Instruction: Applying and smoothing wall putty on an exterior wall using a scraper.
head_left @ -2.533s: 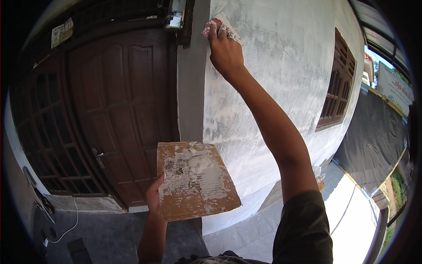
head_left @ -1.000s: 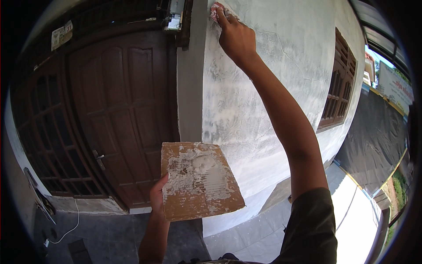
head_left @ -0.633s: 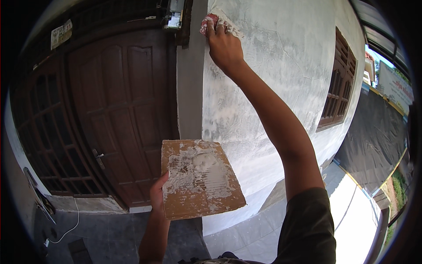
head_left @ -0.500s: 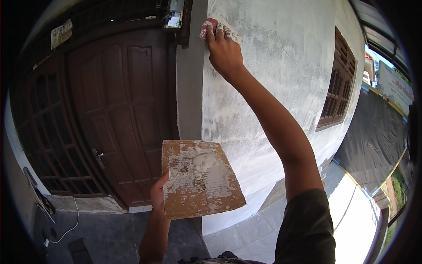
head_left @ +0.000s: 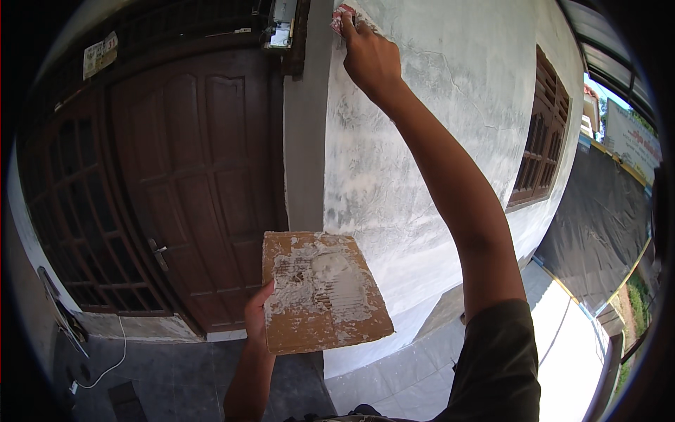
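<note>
My right hand [head_left: 373, 63] is raised high at the wall's left corner, closed around a red, putty-smeared scraper [head_left: 339, 22]. The scraper is against or very close to the grey-white, patchy wall [head_left: 415, 141]; its far edge runs near the top of the picture. Lower down, my left hand [head_left: 257, 313] grips the left edge of a brown cardboard piece [head_left: 365, 330], thumb on top and the other fingers hidden beneath. Wet off-white putty [head_left: 334, 271] is spread over the middle of the cardboard, with a thicker lump toward its upper side.
Left of the corner stands a dark brown panelled door [head_left: 204, 197] with a metal handle [head_left: 159, 253]. A meter-like box [head_left: 283, 24] hangs above, beside the corner. A wooden window [head_left: 541, 133] is set in the wall at right. A white cable [head_left: 112, 366] lies on the tiled floor.
My right hand has moved up and slightly right along the wall with the scraper. The cardboard in my left hand sits slightly lower in the picture.
</note>
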